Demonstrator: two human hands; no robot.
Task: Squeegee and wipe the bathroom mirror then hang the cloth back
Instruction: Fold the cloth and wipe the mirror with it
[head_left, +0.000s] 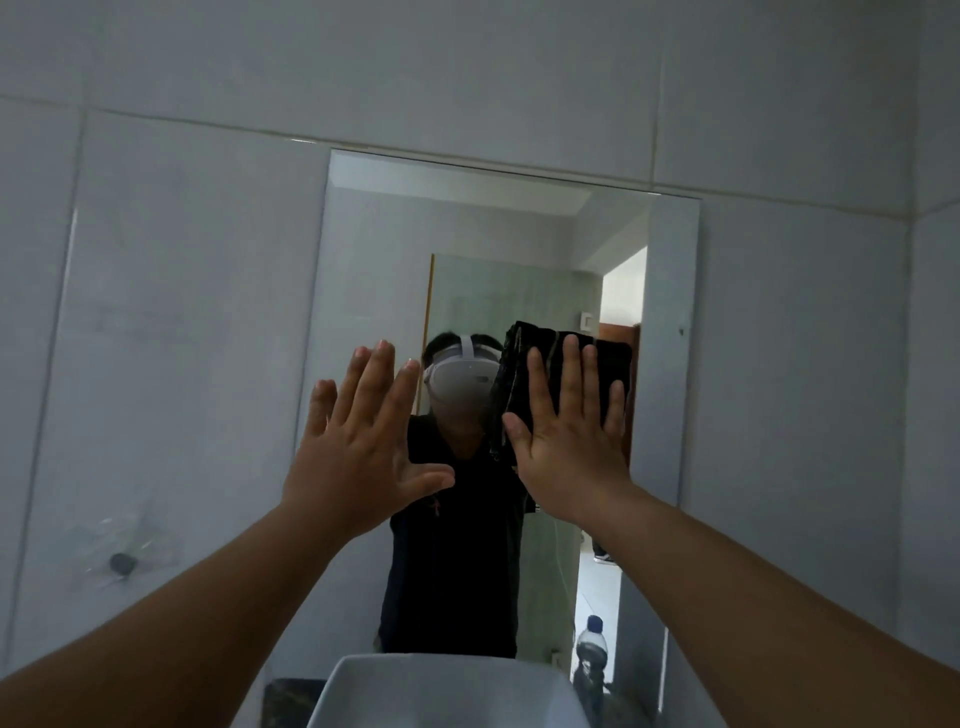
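The bathroom mirror (519, 234) hangs on the tiled wall straight ahead and reflects a person in a dark shirt. My right hand (569, 436) lies flat with fingers spread, pressing a dark folded cloth (524, 358) against the right half of the glass. My left hand (363, 431) is raised beside it with fingers apart, holding nothing, over the mirror's left edge. I cannot tell if the left hand touches the glass. No squeegee is in view.
A white basin (447, 691) sits below the mirror at the bottom centre. A plastic bottle (591, 654) shows low on the right, by the mirror's bottom edge. A dark round wall hook (122, 563) sits on the tiles at the left.
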